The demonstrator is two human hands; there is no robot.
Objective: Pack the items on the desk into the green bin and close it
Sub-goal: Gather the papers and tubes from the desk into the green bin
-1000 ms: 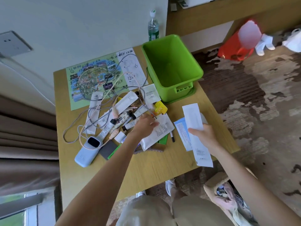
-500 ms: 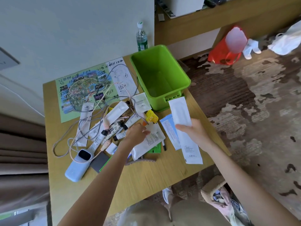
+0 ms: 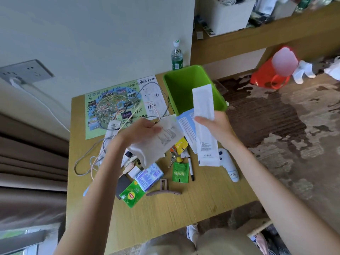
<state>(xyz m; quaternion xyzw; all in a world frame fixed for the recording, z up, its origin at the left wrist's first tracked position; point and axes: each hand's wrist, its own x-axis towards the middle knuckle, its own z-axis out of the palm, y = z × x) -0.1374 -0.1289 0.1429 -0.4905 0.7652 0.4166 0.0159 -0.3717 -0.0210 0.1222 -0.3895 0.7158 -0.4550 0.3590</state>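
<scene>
Green bin [image 3: 219, 100] open, upright, desk's far right corner; clutter [image 3: 147, 176] beside

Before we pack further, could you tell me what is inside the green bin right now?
The green bin shows only bare green walls and floor where visible. The long white packet in the right hand covers part of its front right interior, so anything there cannot be seen.

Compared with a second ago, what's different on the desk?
The left hand has lifted the white packet off the pile, uncovering the blue packet and green sachet. The right hand has raised its white strip and blue leaflet toward the green bin, which is still empty; the cables are unmoved.
</scene>
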